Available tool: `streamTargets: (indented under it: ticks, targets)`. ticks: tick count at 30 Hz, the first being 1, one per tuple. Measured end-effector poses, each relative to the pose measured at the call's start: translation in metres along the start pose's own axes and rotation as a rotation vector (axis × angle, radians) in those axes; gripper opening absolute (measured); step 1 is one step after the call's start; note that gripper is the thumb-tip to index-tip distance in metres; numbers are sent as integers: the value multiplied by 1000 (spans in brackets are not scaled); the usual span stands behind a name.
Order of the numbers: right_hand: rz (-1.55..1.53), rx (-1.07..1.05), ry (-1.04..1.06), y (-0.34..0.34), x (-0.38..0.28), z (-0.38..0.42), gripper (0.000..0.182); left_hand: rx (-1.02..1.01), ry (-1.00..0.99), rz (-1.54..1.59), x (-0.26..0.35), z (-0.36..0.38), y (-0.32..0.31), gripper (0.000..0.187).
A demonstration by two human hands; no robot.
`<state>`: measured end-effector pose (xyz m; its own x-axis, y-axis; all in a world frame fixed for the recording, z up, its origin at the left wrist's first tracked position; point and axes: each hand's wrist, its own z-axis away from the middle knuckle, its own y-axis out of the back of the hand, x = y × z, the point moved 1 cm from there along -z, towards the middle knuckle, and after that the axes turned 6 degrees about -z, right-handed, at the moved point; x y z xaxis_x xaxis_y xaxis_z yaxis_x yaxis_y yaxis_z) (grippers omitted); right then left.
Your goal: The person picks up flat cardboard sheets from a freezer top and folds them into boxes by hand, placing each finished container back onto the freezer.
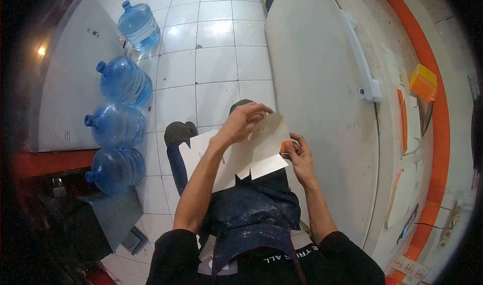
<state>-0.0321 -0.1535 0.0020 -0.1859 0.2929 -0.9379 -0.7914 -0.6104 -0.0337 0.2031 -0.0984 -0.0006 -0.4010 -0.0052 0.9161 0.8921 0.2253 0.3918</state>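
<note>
Over the person's lap, a flat white cardboard cutout (241, 154) is held up between both hands. The right hand (300, 157) grips its right edge, fingers curled shut on the card where a bit of orange shows. The left hand (245, 120) pinches the top flap, fingertips closed on it. Farther off, four blue water jugs (121, 124) line the tiled floor (216, 59).

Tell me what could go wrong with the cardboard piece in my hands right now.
The flat cardboard box is held in the air over the lap, gripped only at its top edge by the left hand and at its side by the right hand. It could bend at a wrong crease, or slip down onto the tile floor.
</note>
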Motion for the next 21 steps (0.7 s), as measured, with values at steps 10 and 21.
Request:
streamTargets:
  ticks: [10,21]
  targets:
    - [203,71,16,-3,-20,-5,34,97,-92,-209,-18,6,-13,26]
    - [451,6,-56,-27,-59,-11,65,223,-200,-738,11,16,-26,32]
